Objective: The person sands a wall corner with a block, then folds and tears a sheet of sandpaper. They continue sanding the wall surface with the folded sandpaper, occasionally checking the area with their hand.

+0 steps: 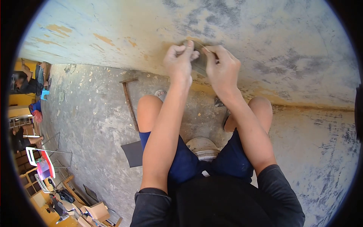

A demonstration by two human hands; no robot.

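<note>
- While sanding, left hand (179,60) and right hand (223,68) are both clamping a folded grey-brown abrasive sheet (199,62) against the patchy plaster wall (264,41).
- Pressing flat and evenly is probably serving best.

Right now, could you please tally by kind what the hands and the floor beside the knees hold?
Hands: 2, left hand and right hand
Sanding sheet held against the wall: 1
Hammer on the floor: 1
Dark sheet on the floor: 1
Total: 5
</note>
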